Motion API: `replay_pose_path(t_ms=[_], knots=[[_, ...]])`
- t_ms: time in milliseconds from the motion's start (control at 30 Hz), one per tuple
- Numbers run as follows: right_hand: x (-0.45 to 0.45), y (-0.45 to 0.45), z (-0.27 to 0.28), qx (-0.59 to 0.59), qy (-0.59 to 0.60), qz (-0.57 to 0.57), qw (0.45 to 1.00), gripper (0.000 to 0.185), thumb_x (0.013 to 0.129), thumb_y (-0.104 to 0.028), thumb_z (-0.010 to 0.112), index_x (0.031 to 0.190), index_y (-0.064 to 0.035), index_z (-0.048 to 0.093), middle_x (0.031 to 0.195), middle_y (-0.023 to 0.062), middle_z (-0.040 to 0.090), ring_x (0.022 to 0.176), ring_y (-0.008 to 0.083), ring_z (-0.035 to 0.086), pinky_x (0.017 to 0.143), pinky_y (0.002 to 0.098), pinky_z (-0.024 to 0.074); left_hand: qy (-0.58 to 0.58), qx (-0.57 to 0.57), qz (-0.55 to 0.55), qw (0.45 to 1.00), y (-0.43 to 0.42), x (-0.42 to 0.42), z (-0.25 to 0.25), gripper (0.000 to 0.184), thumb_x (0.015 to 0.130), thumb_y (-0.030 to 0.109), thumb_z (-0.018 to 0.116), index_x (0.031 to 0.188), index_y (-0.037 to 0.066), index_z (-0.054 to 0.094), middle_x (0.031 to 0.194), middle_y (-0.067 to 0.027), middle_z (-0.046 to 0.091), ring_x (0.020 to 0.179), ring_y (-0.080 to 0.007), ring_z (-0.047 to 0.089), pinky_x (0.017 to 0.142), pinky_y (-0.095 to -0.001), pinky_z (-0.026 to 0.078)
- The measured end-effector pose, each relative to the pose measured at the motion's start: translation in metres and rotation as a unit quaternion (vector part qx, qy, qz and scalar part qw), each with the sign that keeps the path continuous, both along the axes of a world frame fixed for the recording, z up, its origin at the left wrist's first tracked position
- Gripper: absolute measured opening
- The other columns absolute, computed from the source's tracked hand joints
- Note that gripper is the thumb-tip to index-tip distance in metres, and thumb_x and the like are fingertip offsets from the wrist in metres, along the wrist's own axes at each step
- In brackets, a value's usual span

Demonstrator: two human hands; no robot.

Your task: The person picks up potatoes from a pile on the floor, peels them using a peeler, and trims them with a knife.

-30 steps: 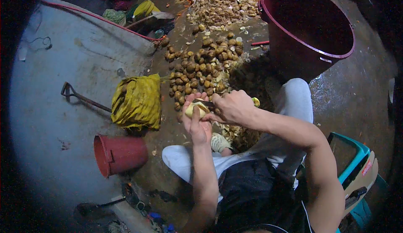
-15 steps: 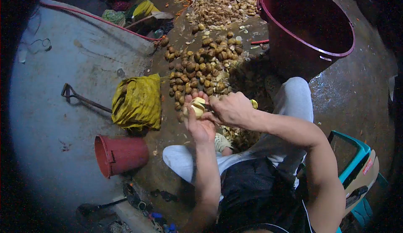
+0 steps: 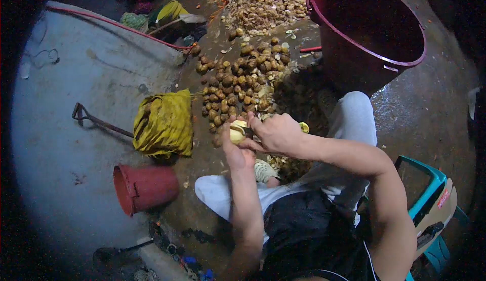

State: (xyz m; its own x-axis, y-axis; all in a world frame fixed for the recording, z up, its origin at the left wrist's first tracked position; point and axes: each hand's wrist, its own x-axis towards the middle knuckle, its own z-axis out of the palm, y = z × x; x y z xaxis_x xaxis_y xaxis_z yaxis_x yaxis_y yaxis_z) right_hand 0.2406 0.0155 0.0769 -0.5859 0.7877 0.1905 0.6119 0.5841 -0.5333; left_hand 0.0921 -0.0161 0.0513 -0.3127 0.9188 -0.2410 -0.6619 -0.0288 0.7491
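Note:
My left hand (image 3: 239, 154) is wrapped round a mostly peeled, pale yellow potato (image 3: 236, 136), in front of my knees. My right hand (image 3: 281, 135) grips a knife, whose yellow handle end (image 3: 304, 127) sticks out behind the fist. The dark blade lies against the potato and is partly hidden by my fingers. Just beyond both hands, many brown unpeeled potatoes (image 3: 238, 81) are spread on the floor. Pale peelings (image 3: 286, 163) lie beneath my right forearm.
A large maroon tub (image 3: 349, 53) stands at the upper right. At the back is a heap of peelings (image 3: 263, 7) with orange scraps. To the left are a yellow sack (image 3: 163, 124), a red bucket (image 3: 152, 187) and a long handle (image 3: 104, 123). A teal chair (image 3: 428, 190) stands at right.
The knife and my right fingers have shifted slightly over the potato, and my left hand has turned a little around it. The view has moved slightly.

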Motion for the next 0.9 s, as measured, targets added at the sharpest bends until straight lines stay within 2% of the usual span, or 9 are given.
replay_pose_path(t_ms=[67,200,400,533,700,833,900], knots=[[-0.002,-0.001,-0.002,0.007,-0.004,-0.003,1.000,0.079,0.090,-0.059,0.046,0.130,0.0085,0.043,0.056,0.0161,0.059,0.050,0.0335,0.061,0.044,0.0433,0.0486,-0.025,0.004,0.012,1.000,0.001,0.007,0.004,0.040,0.096,0.038,0.050,0.114,0.003,0.056,0.110,-0.0107,0.063,0.105,-0.0230,0.060,0.092,-0.0340,0.050],[-0.008,-0.001,-0.012,0.022,-0.025,-0.006,0.999,0.079,0.091,-0.056,0.045,0.131,0.0114,0.040,0.056,0.0166,0.059,0.048,0.0339,0.061,0.044,0.0440,0.0482,-0.089,-0.016,0.023,0.996,0.002,0.006,0.003,0.048,0.096,0.045,0.048,0.116,0.002,0.054,0.110,-0.0103,0.062,0.108,-0.0249,0.059,0.096,-0.0343,0.048],[-0.005,0.000,-0.006,-0.025,-0.007,0.004,1.000,0.078,0.092,-0.053,0.045,0.131,0.0133,0.037,0.055,0.0170,0.058,0.047,0.0346,0.060,0.044,0.0455,0.0476,-0.046,-0.011,0.073,0.996,0.003,0.017,0.003,0.052,0.094,0.049,0.049,0.119,0.003,0.053,0.113,-0.0099,0.060,0.107,-0.0261,0.060,0.091,-0.0307,0.052],[-0.006,0.000,-0.006,-0.043,0.011,0.006,0.999,0.069,0.093,-0.051,0.046,0.124,0.0108,0.042,0.056,0.0182,0.059,0.049,0.0371,0.060,0.046,0.0477,0.0481,-0.044,0.012,0.055,0.997,0.005,0.017,0.000,0.052,0.094,0.049,0.049,0.119,0.004,0.052,0.114,-0.0093,0.059,0.110,-0.0283,0.059,0.082,-0.0254,0.054],[-0.011,-0.002,-0.014,-0.055,0.035,0.001,0.998,0.059,0.093,-0.050,0.045,0.112,0.0064,0.048,0.058,0.0203,0.060,0.052,0.0396,0.060,0.048,0.0489,0.0488,-0.037,0.014,0.096,0.995,0.005,0.032,0.018,0.050,0.096,0.047,0.046,0.121,0.004,0.051,0.114,-0.0110,0.059,0.119,-0.0306,0.055,0.064,-0.0135,0.051],[-0.006,0.003,-0.003,-0.071,0.002,0.028,0.997,0.054,0.094,-0.049,0.044,0.097,0.0035,0.053,0.061,0.0216,0.061,0.056,0.0398,0.062,0.050,0.0497,0.0503,0.032,0.035,0.033,0.998,0.001,0.015,0.007,0.048,0.096,0.045,0.047,0.121,0.004,0.051,0.114,-0.0127,0.059,0.118,-0.0305,0.056,0.062,-0.0134,0.051],[-0.005,0.003,-0.005,-0.071,0.002,0.033,0.997,0.054,0.094,-0.050,0.044,0.091,0.0031,0.055,0.064,0.0218,0.063,0.059,0.0400,0.064,0.052,0.0499,0.0519,0.041,0.056,0.025,0.997,0.001,0.016,0.009,0.047,0.098,0.042,0.046,0.121,0.001,0.050,0.113,-0.0142,0.057,0.118,-0.0332,0.055,0.077,-0.0205,0.054]])
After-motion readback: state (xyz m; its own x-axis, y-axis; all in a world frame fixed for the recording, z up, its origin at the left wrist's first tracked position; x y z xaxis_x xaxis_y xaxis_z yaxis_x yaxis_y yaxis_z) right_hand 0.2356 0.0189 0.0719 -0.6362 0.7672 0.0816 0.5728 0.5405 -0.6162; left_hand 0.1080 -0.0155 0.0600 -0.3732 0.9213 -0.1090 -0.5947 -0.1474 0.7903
